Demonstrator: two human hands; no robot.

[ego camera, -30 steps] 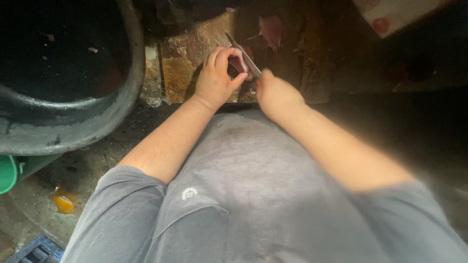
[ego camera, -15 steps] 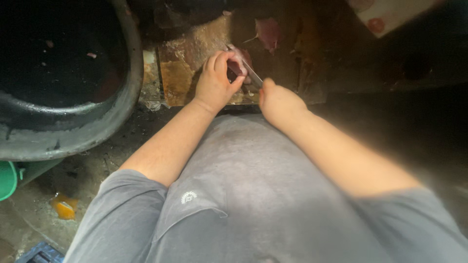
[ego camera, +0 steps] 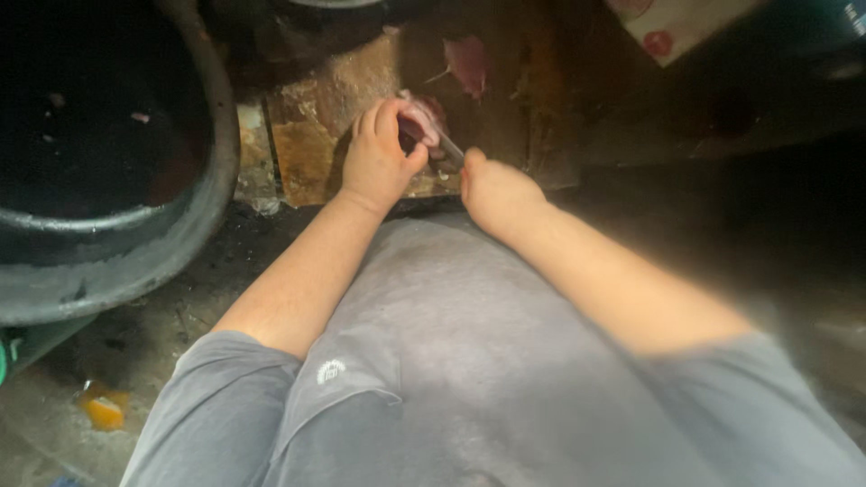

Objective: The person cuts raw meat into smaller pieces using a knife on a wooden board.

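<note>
- Grey cloth fills the lower half of the view: the person's shirt (ego camera: 469,361), its sleeves cut off by the bottom edge, with a small pale mark on the left side of the chest.
- A big dark basin (ego camera: 135,261) takes up the upper left corner. Its thick rim curves down the left side, and the inside is too black to read beyond a few pale specks.
- The ground (ego camera: 144,352) beneath the basin is grimy, wet-looking concrete, with an orange scrap (ego camera: 104,410) lying near the lower left corner.
- A worn, rust-brown wooden block (ego camera: 311,149) sits at the top centre and serves as the cutting surface. Its right part fades into shadow.
- Everything to the right of the block is murky. A pale board with red marks (ego camera: 677,27) is clipped by the top edge.
- The left hand (ego camera: 379,158) rests on the block near its front edge, fingers curled down and clamped on a pinkish piece of meat (ego camera: 419,117).
- The right hand (ego camera: 496,189), seen from the back, is closed around the handle of a knife (ego camera: 448,149). The grip itself is hidden, and the blade touches the meat just beside the left thumb.
- Another reddish scrap (ego camera: 469,63) lies farther back on the block.
</note>
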